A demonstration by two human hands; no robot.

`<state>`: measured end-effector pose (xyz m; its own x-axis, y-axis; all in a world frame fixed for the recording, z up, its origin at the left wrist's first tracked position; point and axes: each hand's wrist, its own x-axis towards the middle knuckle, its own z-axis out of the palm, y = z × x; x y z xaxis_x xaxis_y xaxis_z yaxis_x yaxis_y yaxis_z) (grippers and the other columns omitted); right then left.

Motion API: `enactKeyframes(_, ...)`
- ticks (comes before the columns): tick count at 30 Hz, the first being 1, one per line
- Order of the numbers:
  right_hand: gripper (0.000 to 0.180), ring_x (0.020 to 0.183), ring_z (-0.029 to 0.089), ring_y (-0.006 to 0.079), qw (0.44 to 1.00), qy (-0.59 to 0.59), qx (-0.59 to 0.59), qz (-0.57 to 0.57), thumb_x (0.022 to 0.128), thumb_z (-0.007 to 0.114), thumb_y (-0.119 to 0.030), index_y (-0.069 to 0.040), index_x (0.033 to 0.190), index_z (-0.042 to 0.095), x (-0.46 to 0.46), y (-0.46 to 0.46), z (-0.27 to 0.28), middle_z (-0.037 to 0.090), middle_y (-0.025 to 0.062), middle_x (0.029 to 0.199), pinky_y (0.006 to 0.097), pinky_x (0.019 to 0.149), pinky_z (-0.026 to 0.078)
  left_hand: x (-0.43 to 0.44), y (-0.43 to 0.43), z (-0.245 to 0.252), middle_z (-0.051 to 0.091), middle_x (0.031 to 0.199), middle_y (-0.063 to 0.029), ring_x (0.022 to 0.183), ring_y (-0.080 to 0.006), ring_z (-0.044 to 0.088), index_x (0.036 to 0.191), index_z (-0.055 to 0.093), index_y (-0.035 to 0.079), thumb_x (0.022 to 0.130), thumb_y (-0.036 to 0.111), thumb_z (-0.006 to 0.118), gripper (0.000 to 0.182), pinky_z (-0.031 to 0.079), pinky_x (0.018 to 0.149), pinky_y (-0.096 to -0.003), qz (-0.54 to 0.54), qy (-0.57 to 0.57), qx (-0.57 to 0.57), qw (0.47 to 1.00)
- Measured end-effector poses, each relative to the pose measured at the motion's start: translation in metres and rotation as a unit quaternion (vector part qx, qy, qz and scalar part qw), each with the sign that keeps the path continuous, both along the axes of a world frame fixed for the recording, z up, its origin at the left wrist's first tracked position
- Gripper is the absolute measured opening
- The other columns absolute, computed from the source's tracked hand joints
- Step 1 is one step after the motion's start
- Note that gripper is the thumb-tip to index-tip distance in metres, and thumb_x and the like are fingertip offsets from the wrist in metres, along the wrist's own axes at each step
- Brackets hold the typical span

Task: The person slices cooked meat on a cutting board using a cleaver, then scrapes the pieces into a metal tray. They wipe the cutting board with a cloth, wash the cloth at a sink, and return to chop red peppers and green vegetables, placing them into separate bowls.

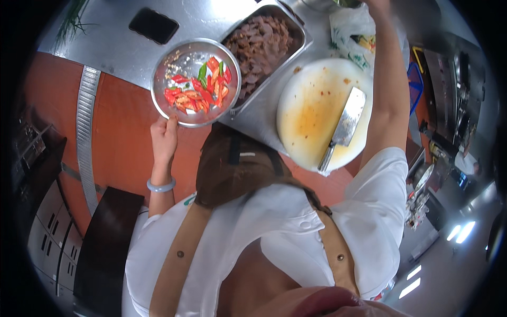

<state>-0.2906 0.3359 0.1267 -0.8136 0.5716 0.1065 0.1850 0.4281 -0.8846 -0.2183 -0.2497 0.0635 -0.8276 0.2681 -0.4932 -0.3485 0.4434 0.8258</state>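
My left hand (164, 134) grips the near rim of a round metal dish (157, 95) between thumb and fingers. In the dish lie cut red chili peppers (204, 93), a few green pieces and chopped pale bits that look like garlic. Beside it, a deep rectangular metal pan (305, 37) holds sliced brown meat (259, 39). My right arm reaches up past a stained round white cutting board (305, 91), where a cleaver (349, 117) lies flat. Only part of my right hand (378, 4) shows at the top edge, near green vegetables (348, 3); its fingers are cut off from view.
On the metal counter (115, 43) lie a black phone (153, 25) and, at the far left, long green stalks (71, 23). A plastic bag (348, 31) with food sits behind the board. Below runs an orange-red floor with a metal drain grate (85, 119).
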Motion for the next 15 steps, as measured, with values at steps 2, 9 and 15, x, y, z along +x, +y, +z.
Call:
enactKeyframes(2, 0.044, 0.088, 0.065, 0.0197, 0.999, 0.001, -0.035, -0.012, 0.083, 0.074, -0.018, -0.008, 0.124, 0.059, 0.018, -0.022, 0.012, 0.063, 0.0075, 0.103, 0.0350, 0.064, 0.058, 0.003, -0.004, -0.001, 0.055, 0.068, 0.0028, 0.065, -0.0048, 0.046, 0.084, 0.064, -0.003, 0.098, 0.013, 0.055, 0.023, 0.036, 0.057, -0.0256, -0.004, -0.016, -0.007, 1.000)
enactKeyframes(9, 0.039, 0.076, 0.064, 0.0160, 0.940, -0.313, 0.047, 0.126, 0.095, 0.061, -0.036, -0.003, 0.114, 0.068, 0.100, -0.089, -0.042, 0.070, 0.0079, 0.097, 0.0308, 0.068, 0.055, 0.012, -0.003, -0.036, 0.059, 0.071, 0.0024, 0.069, -0.0053, 0.048, 0.089, 0.066, -0.005, 0.097, 0.014, 0.056, 0.023, 0.040, 0.062, -0.0268, -0.092, 0.035, -0.028, 0.995)
enactKeyframes(15, 0.052, 0.074, 0.065, 0.0406, 0.939, -0.307, 0.093, 0.119, 0.095, 0.050, -0.044, 0.004, 0.088, 0.068, 0.112, -0.109, -0.095, 0.064, 0.0241, 0.074, 0.0452, 0.075, 0.050, 0.032, -0.014, -0.063, 0.059, 0.070, 0.0016, 0.067, -0.0047, 0.048, 0.081, 0.066, -0.004, 0.096, 0.018, 0.057, 0.028, 0.039, 0.058, -0.0268, -0.056, -0.043, -0.033, 0.997)
